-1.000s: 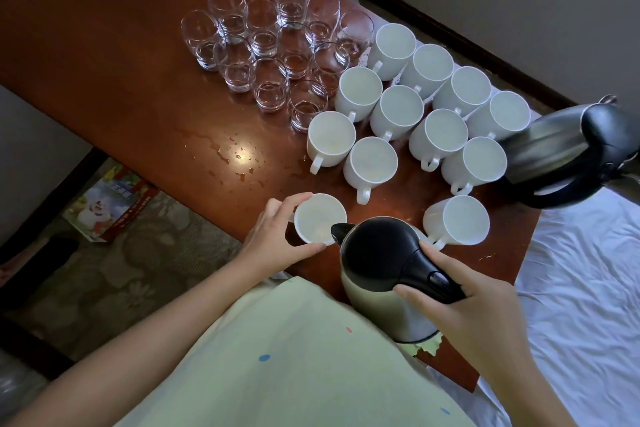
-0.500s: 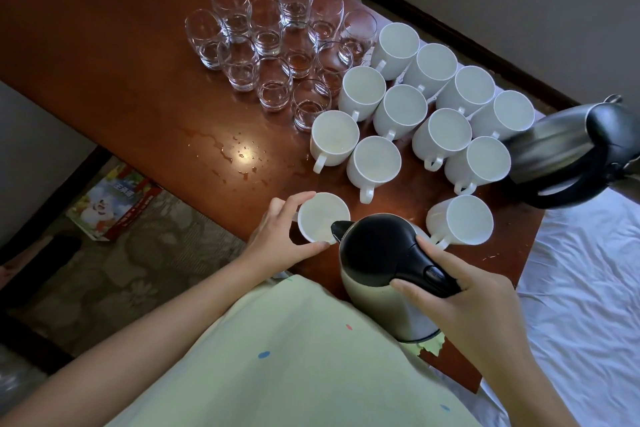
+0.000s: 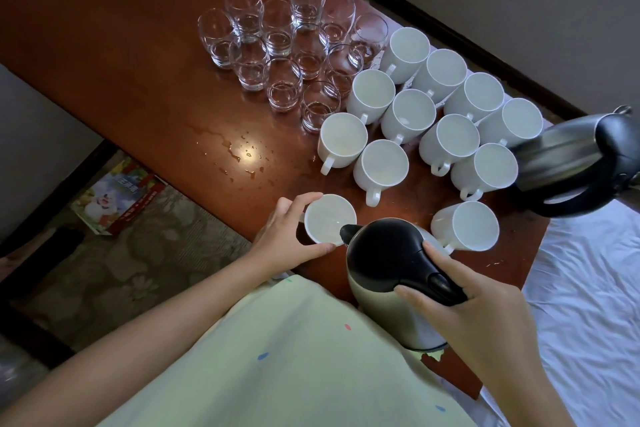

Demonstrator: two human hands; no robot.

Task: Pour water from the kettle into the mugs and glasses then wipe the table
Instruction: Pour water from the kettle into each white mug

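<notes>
Two hands are busy at the near edge of the tabletop [image 3: 104, 55]. The right hand [image 3: 460, 315] is closed tight around the black handle of the kettle [image 3: 388, 274], which leans over so its spout sits just above the rim of a white mug [image 3: 330, 218]. The left hand [image 3: 287, 236] is wrapped around that mug, thumb on the near side and fingers on the far side, holding it steady. It looks like the pouring step, with this mug being filled. I cannot tell how full it is. One more mug [image 3: 465, 225] stands just beside the kettle on the right. Further out, many white mugs [image 3: 415, 114] stand close together in rows, and behind them on the left is a bunch of clear glasses [image 3: 284, 45]. Some glasses seem to have a little water in the bottom. A second kettle [image 3: 581, 163] stands at the right edge. Small drops and a thin puddle of spilled water [image 3: 239, 152] shine on the wood, near the mugs. Next, I think the kettle needs to tip back up slowly so nothing spills, then move over to the next mug. The wiping is not yet done.
</notes>
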